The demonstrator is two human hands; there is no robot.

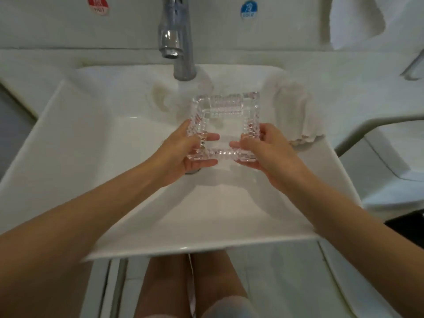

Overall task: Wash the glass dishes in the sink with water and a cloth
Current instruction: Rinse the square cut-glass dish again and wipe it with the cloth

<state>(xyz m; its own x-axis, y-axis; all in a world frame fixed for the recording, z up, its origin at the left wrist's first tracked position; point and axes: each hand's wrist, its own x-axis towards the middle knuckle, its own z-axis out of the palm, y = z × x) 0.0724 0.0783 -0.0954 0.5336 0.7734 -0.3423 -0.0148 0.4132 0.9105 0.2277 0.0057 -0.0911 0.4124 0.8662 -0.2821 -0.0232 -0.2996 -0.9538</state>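
A square cut-glass dish (226,106) with ribbed walls is held over the white sink (96,143), just in front of the tap. My left hand (183,154) grips its near left corner, thumb over the rim and fingers underneath. My right hand (266,150) grips the near right corner the same way. A white cloth (296,115) lies draped over the sink's right back slope, apart from both hands. Whether water runs from the tap is hard to tell in the blur.
The chrome tap (176,37) rises at the sink's back middle. Red "hot" (98,4) and blue "cold" (249,9) stickers are on the wall. White counter surrounds the sink; a toilet (390,161) stands to the right. The drain (192,171) peeks out under my left hand.
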